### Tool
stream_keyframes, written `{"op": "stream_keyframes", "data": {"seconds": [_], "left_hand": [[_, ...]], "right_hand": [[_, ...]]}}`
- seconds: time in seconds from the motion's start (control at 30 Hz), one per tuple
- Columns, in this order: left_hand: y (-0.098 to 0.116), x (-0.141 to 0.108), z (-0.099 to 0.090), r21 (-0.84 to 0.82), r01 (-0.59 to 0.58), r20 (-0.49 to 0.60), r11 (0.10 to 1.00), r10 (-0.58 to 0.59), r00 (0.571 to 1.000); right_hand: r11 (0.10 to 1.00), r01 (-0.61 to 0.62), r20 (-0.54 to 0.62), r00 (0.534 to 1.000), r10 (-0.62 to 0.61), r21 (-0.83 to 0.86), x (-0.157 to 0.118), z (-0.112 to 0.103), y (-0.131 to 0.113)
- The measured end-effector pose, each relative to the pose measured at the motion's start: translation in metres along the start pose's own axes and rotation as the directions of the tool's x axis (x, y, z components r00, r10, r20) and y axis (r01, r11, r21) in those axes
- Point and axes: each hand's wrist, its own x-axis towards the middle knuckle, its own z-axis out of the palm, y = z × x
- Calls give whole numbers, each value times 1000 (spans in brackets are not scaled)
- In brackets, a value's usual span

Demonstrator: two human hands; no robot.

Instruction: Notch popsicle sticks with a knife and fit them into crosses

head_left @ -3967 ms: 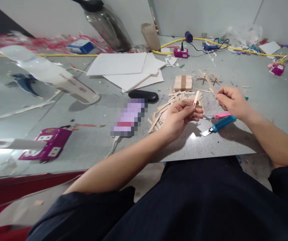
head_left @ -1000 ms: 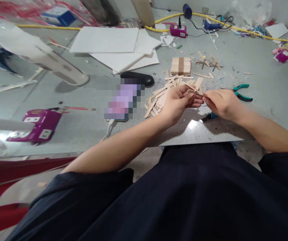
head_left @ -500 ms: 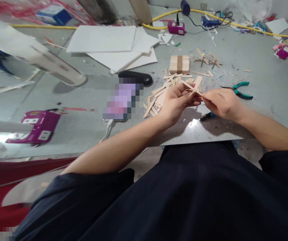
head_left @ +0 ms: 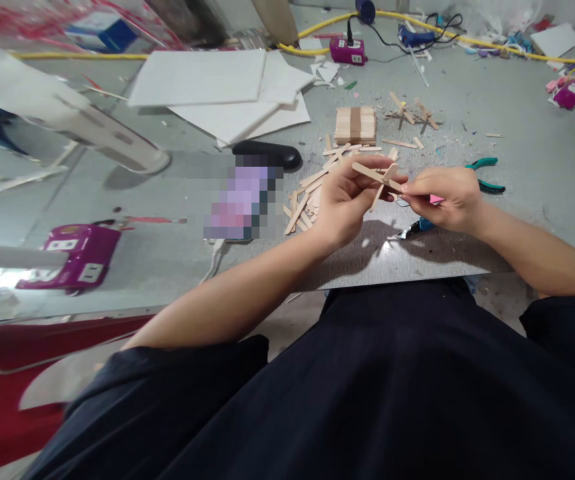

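Observation:
Crossed wooden sticks (head_left: 367, 173) are held up between both hands, above the near part of the table. My left hand (head_left: 345, 203) has its fingers around them from the left. The thumb and fingertips of my right hand (head_left: 445, 197) pinch their right end, and something small and pink shows by the right fingers. Under and beside my left hand lies a pile of loose sticks (head_left: 312, 180). A banded bundle of sticks (head_left: 355, 125) sits just behind. Below my right hand is a blue-handled cutter (head_left: 415, 228), partly covered.
Green-handled pliers (head_left: 487, 185) lie right of my right hand. At the left are a blurred-out phone (head_left: 242, 200), a black case (head_left: 287, 157), white boards (head_left: 197, 77) and a purple power socket (head_left: 80, 257). Crossed sticks (head_left: 425, 115) lie farther back.
The crossed sticks have turned, so one long stick now points up to the left. My right hand has shifted slightly, uncovering something pink and more of the cutter. The view has moved a little.

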Motion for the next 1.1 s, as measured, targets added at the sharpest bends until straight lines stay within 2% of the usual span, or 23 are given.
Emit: {"op": "stream_keyframes", "data": {"seconds": [0.13,0.27,0.37,0.43,0.5,0.57,0.67,0.77,0.83,0.93,1.03,1.1], "left_hand": [[12,-6,5,37,-6,-42,999,8,999],[17,-11,8,60,-9,-54,998,12,998],[15,-14,9,91,-49,-39,995,53,998],[14,-16,9,96,-9,-74,995,16,997],[14,-18,9,91,53,-103,994,-43,994],[15,-20,8,116,52,-83,992,-42,996],[18,-23,4,237,-107,13,966,107,994],[22,-26,2,306,-257,98,917,238,966],[24,-28,3,271,-234,97,934,216,972],[22,-32,6,170,-141,36,975,136,990],[18,-34,5,142,-101,-27,985,106,994],[17,-32,2,168,-106,-14,980,110,994]], "right_hand": [[990,-89,-46,994,95,110,1,1,-2],[978,-104,-61,991,117,181,2,4,-1],[913,-207,-35,972,233,351,4,7,-4],[868,-241,-16,961,275,435,4,8,-6],[866,-235,-10,964,266,441,4,7,-8],[869,-231,-4,966,259,438,5,3,-9],[883,-182,-6,979,204,433,7,-5,-10],[914,-123,-10,990,137,387,7,-11,-11],[930,-139,-1,989,148,340,7,-14,-11],[932,-174,11,984,180,320,5,-15,-11],[894,-172,32,984,175,413,5,-16,-12],[868,-165,39,985,167,469,6,-17,-13]]}}
